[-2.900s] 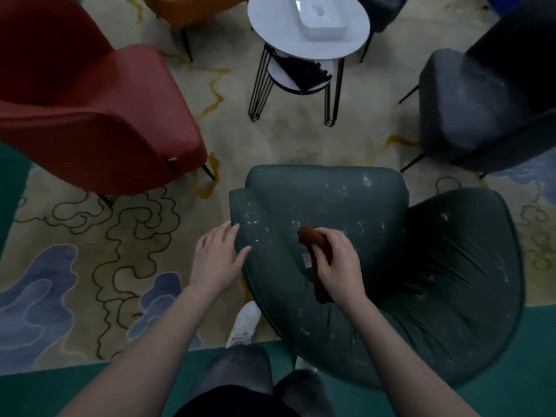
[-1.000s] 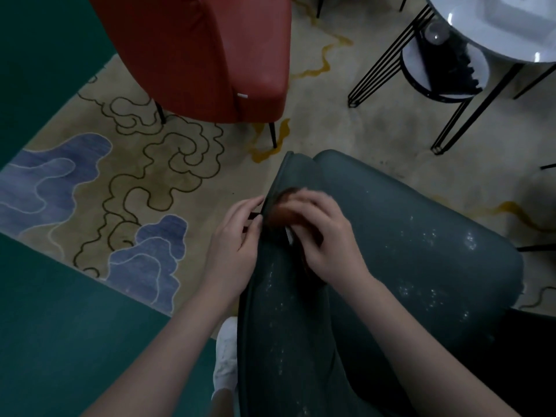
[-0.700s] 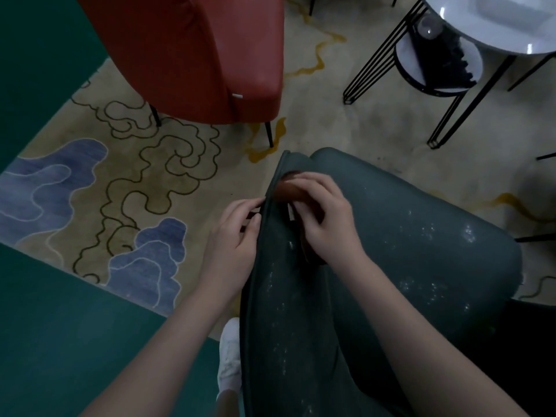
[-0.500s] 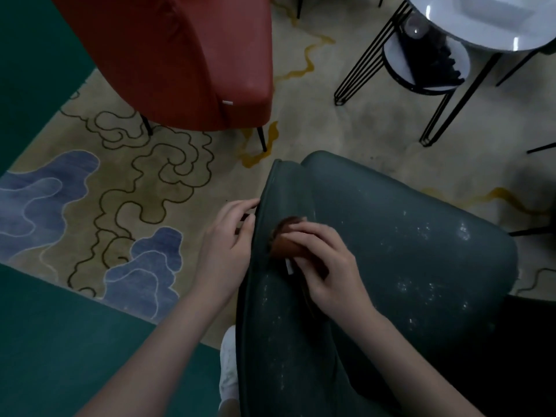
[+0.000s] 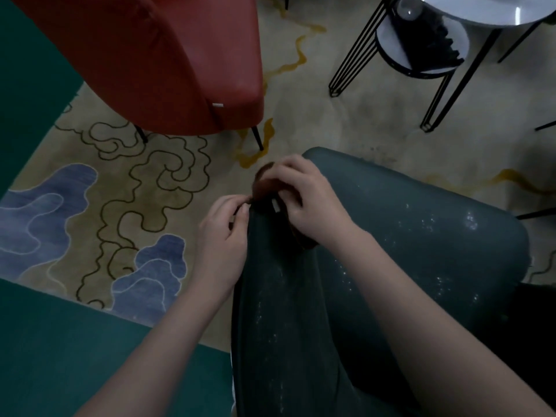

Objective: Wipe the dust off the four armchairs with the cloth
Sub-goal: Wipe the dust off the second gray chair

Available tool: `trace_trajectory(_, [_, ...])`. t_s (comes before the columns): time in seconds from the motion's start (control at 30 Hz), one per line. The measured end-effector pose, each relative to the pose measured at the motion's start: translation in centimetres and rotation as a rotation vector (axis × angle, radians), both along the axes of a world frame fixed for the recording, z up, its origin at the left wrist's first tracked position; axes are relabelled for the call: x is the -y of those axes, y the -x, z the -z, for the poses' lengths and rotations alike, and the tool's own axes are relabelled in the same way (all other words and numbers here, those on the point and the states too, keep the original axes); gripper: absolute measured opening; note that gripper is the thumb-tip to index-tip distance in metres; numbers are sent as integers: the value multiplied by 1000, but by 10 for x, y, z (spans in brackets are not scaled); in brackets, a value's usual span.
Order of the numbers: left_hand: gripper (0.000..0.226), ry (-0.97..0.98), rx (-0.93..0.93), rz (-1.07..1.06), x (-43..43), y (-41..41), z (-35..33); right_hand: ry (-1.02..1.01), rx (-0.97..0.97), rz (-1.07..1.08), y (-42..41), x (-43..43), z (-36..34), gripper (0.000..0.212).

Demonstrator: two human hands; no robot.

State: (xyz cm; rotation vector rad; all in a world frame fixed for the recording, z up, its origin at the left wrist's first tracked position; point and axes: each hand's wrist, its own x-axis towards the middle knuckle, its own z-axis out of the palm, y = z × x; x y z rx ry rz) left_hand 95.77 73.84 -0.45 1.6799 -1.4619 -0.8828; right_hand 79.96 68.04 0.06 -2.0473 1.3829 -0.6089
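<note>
Cloth [image 5: 264, 183], brown and bunched, sat at the very front tip of the green armchair [image 5: 406, 266], on its left arm.

Head view:
- Right hand [image 5: 304, 203] had its fingers curled over the cloth, grasping it and pressing it down on the tip.
- Half a second before, the same hand and cloth were lower on the arm; the stroke had since run forward to the end. A shade earlier it was also at the tip, so this looked like back-and-forth rubbing.
- Left hand [image 5: 224, 236] had kept to the arm's outer side, fingers curled at the rim. Whether they pinched upholstery, a corner of cloth, or nothing could not be told.
- White specks showed thick on the arm nearer the person and across the seat. Judged: this chair only partly done, the task early.

Edges and room:
- Ahead of the cloth the arm ended, with only rug [image 5: 126, 188] beyond. The next stroke probably had to turn back.
- Red armchair [image 5: 168, 64] stood near, ahead and left, a strip of rug between.
- Side table [image 5: 481, 21] with wire legs stood well apart, ahead and right.
- Open run lay back along the arm and right over the seat.
</note>
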Motion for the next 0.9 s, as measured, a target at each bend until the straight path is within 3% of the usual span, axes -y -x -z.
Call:
trace_trajectory(0.2, [23, -17, -35, -9, -5, -1, 0, 107, -91, -146, 5, -1, 3, 39])
trace_trajectory(0.6, [29, -78, -43, -20, -14, 7, 0, 69, 21, 2, 9, -11, 14, 32])
trace_trajectory(0.8, [30, -71, 31, -6, -9, 8, -3, -64, 181, 352, 4, -15, 25, 29])
trace_trajectory(0.9, [40, -103, 64, 40, 4, 13, -8, -44, 222, 303, 7, -54, 24, 29])
